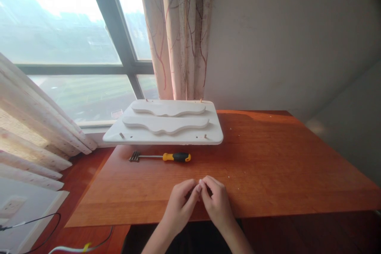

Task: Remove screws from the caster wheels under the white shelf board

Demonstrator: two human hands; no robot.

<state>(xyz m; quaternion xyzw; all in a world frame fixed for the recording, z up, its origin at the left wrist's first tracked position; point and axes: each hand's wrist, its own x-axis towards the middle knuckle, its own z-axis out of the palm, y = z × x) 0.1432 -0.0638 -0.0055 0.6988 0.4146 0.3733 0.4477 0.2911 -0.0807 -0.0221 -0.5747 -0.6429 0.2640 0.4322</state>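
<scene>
My left hand (181, 200) and my right hand (216, 200) meet at the near edge of an orange-brown wooden table (268, 166). Their fingers are curled and the fingertips pinch together between them. What they pinch, if anything, is too small to make out. Beyond my hands lies a small hammer (160, 157) with a yellow and black handle, its head pointing left. Behind the hammer rests a white board (214, 133) with short wooden dowels near its corners. Two wavy white pieces (166, 124) lie on top of it.
A large window (74, 47) with a dark frame and patterned curtains (178, 31) stand behind the table. A plain wall fills the right. At lower left are a wall socket (10, 205) and cables (44, 222). Tiny white specks dot the tabletop.
</scene>
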